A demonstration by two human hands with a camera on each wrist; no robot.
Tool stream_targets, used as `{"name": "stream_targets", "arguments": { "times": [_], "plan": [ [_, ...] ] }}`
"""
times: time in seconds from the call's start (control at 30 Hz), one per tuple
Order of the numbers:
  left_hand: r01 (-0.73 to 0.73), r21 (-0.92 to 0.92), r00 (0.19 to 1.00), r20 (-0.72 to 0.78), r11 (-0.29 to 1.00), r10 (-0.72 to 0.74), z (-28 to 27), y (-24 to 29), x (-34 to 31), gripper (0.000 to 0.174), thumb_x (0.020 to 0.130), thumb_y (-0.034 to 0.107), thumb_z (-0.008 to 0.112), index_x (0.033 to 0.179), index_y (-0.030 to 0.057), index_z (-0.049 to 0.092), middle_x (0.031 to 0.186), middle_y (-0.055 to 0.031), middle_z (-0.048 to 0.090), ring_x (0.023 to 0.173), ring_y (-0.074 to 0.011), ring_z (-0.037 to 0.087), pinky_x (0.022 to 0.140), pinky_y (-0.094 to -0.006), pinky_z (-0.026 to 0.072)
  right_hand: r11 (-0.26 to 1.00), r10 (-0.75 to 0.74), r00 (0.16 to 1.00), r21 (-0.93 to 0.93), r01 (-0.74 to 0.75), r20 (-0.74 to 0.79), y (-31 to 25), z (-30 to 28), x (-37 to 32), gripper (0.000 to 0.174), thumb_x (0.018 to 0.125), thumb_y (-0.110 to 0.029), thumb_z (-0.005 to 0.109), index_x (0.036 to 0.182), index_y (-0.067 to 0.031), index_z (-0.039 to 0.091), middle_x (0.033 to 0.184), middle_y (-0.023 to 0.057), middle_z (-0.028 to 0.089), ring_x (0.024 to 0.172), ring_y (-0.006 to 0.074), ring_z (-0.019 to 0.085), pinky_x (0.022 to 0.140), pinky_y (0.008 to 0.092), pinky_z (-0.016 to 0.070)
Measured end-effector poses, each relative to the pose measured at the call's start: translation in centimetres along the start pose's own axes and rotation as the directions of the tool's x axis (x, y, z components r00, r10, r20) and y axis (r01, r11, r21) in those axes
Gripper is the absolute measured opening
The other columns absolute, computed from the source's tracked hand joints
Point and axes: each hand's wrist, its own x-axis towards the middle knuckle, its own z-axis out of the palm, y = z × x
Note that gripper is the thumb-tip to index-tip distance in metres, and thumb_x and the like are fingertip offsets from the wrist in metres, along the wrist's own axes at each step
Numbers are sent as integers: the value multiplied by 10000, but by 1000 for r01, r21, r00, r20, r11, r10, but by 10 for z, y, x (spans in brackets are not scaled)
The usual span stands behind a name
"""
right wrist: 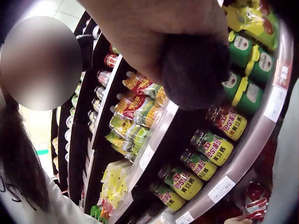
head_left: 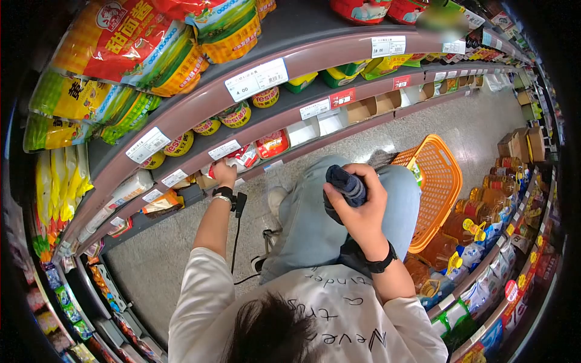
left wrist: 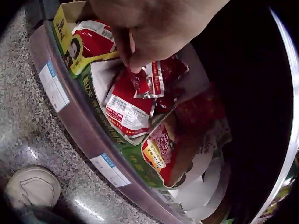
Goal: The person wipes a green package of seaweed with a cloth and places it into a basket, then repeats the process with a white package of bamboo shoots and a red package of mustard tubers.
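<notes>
At the box (left wrist: 93, 99), the nearer left hand (left wrist: 154, 28) pinches a red packet (left wrist: 152, 83) by its edge; the right hand (head_left: 364, 202), well apart, grips dark cloth (head_left: 347, 183).

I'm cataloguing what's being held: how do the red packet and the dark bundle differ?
The red packet is shiny red and silver; the dark bundle is dull blue-grey and looks like fabric. The left hand pinches the red packet, while the right hand curls round the dark bundle. The red packet is at the shelf, the dark bundle away from it. Both are held one-handed.
</notes>
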Motion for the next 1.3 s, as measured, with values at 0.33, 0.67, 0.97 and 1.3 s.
{"name": "stream_targets", "arguments": {
  "times": [0.33, 0.67, 0.97, 1.3],
  "plan": [
    [-207, 142, 944, 290, 968, 160, 8, 30, 8, 847, 667, 424, 797, 1358, 101, 431, 1394, -183, 445, 1302, -358, 408, 1079, -443, 335, 999, -31, 998, -36, 33, 54, 3, 10, 12, 307, 703, -16, 772, 938, -20, 575, 874, 64, 611, 790, 144, 578, 737, 262, 466],
    [-116, 214, 964, 261, 970, 58, 10, 42, -1, 873, 650, 374, 800, 1376, 103, 399, 1394, -192, 430, 1310, -392, 379, 1073, -458, 350, 999, -14, 999, -33, 15, 30, 3, 21, 17, 291, 674, -24, 775, 901, -30, 592, 839, 95, 622, 748, 202, 609, 708, 284, 477],
    [743, -604, 634, 773, 287, -13, -15, 2, -7, 652, 774, 288, 747, 1330, 125, 448, 1118, -88, 639, 922, -324, 638, 737, -405, 517, 999, 5, 1000, 39, -6, 25, -1, 14, 0, 281, 691, -66, 777, 900, -29, 593, 823, 95, 628, 720, 197, 621, 684, 287, 489],
    [919, -378, 344, 624, -115, 702, -204, 126, -121, 742, 912, 457, 557, 1465, 55, 268, 1434, -305, 340, 1220, -436, 474, 1014, -497, 403, 994, -70, 997, 85, 67, 38, -12, -3, -22, 274, 729, -43, 759, 939, -22, 584, 846, 41, 622, 776, 97, 574, 722, 248, 470]
  ]
}}
